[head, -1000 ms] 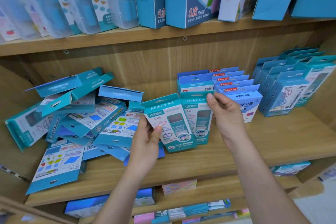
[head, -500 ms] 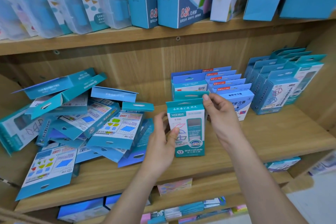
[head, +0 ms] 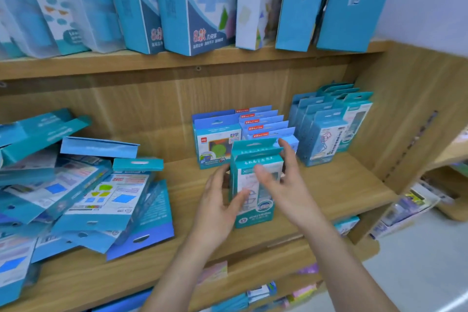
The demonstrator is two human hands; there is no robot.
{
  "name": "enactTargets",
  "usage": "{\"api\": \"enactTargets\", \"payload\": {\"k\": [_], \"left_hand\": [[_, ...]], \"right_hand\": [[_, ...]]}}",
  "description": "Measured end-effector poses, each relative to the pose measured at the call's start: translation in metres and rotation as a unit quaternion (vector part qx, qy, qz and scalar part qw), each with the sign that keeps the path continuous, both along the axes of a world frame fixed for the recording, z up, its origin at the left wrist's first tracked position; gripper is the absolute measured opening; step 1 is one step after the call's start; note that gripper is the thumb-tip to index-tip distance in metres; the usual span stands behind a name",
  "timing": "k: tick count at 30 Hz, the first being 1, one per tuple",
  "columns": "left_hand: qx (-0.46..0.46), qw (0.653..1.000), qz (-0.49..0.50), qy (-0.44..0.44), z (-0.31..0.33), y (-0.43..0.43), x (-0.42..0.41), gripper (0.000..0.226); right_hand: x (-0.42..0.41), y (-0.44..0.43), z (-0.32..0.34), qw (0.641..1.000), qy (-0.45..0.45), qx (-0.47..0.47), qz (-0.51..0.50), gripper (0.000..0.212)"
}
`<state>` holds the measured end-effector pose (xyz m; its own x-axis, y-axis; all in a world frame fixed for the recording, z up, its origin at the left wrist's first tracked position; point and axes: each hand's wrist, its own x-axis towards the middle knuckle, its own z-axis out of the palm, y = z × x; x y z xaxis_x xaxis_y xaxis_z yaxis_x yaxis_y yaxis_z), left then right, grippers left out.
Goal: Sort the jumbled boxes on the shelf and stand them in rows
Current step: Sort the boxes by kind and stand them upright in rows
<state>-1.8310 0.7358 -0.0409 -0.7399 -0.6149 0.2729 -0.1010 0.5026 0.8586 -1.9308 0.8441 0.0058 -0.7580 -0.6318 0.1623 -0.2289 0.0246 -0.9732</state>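
Observation:
Two teal boxes (head: pixel 254 216) stand upright, one behind the other, on the middle wooden shelf (head: pixel 336 192), in front of a row of blue boxes (head: pixel 266 124). My left hand (head: pixel 217 205) grips their left side, thumb across the front and fingers behind. Over the front box's upper right corner my right hand (head: pixel 286 185) is blurred, its fingers spread and straight, not closed round the box. A jumbled pile of flat blue and teal boxes (head: pixel 88 197) lies on the shelf's left half.
Another standing box (head: pixel 215 144) stands left of the blue row, and two more rows of teal boxes (head: pixel 324 137) fill the right end by the shelf's side wall. Tall boxes (head: pixel 192 7) line the shelf above. More stock lies on lower shelves (head: pixel 258 291).
The two teal boxes went from fanned apart to stacked front to back and moved right, towards the blue row. My right hand has let go of the top tab and spread its fingers.

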Motion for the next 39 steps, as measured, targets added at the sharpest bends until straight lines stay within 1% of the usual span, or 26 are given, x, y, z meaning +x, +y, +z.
{"api": "enactTargets", "payload": {"k": [1, 2, 4, 6, 8, 10, 14, 17, 19, 21, 23, 24, 26, 29, 32, 34, 37, 39], "left_hand": [[-0.006, 1.0, 0.001, 0.0, -0.003, 0.005, -0.003, 0.062], [-0.013, 1.0, -0.001, -0.003, -0.005, 0.011, -0.006, 0.065], [-0.019, 1.0, 0.004, -0.016, -0.007, 0.023, -0.013, 0.07], [-0.021, 0.999, 0.015, -0.031, -0.01, 0.036, -0.026, 0.07], [-0.041, 0.998, 0.028, -0.034, -0.01, 0.052, -0.044, 0.068], [-0.056, 0.997, 0.032, -0.04, -0.009, 0.071, -0.067, 0.065], [-0.033, 0.999, 0.021, -0.038, -0.005, 0.108, -0.121, 0.067], [-0.031, 0.999, 0.006, -0.026, -0.008, 0.132, -0.162, 0.066], [-0.028, 0.999, -0.018, -0.021, -0.007, 0.145, -0.187, 0.065], [-0.054, 0.997, -0.04, -0.03, -0.009, 0.153, -0.211, 0.061], [-0.104, 0.992, -0.046, -0.059, -0.012, 0.156, -0.233, 0.059], [-0.115, 0.99, -0.05, -0.071, -0.014, 0.157, -0.242, 0.059], [-0.116, 0.988, -0.061, -0.081, -0.018, 0.16, -0.258, 0.06], [-0.127, 0.986, -0.057, -0.088, -0.02, 0.163, -0.275, 0.054], [-0.077, 0.993, -0.044, -0.082, -0.016, 0.16, -0.285, 0.046], [-0.057, 0.995, -0.047, -0.073, -0.014, 0.157, -0.289, 0.042], [-0.096, 0.989, -0.044, -0.104, -0.007, 0.152, -0.294, 0.044], [-0.154, 0.976, -0.03, -0.148, -0.001, 0.149, -0.294, 0.045]], "right_hand": [[0.004, 0.0, -0.005, 0.999, 0.031, 0.009, -0.019, 0.099], [0.008, 0.0, -0.009, 0.997, 0.064, 0.015, -0.045, 0.109], [0.013, 0.002, -0.015, 0.985, 0.143, 0.02, -0.094, 0.117], [0.004, 0.01, -0.02, 0.973, 0.192, 0.014, -0.125, 0.122], [-0.015, 0.023, -0.022, 0.968, 0.201, 0.027, -0.148, 0.125], [-0.039, 0.037, -0.022, 0.962, 0.203, 0.039, -0.181, 0.124], [-0.088, 0.07, -0.016, 0.951, 0.203, 0.045, -0.23, 0.12], [-0.125, 0.096, -0.015, 0.944, 0.209, 0.064, -0.247, 0.121], [-0.147, 0.11, -0.013, 0.944, 0.197, 0.073, -0.256, 0.121], [-0.168, 0.122, -0.013, 0.943, 0.184, 0.078, -0.265, 0.122], [-0.186, 0.13, -0.013, 0.94, 0.177, 0.082, -0.279, 0.123], [-0.193, 0.133, -0.012, 0.938, 0.174, 0.085, -0.288, 0.123], [-0.205, 0.136, -0.011, 0.931, 0.18, 0.097, -0.302, 0.121], [-0.21, 0.138, -0.013, 0.923, 0.204, 0.115, -0.306, 0.119], [-0.207, 0.142, -0.023, 0.913, 0.24, 0.136, -0.3, 0.113], [-0.203, 0.146, -0.029, 0.906, 0.265, 0.143, -0.299, 0.102], [-0.198, 0.149, -0.038, 0.909, 0.275, 0.145, -0.279, 0.079], [-0.196, 0.149, -0.043, 0.931, 0.236, 0.146, -0.238, 0.07]]}}
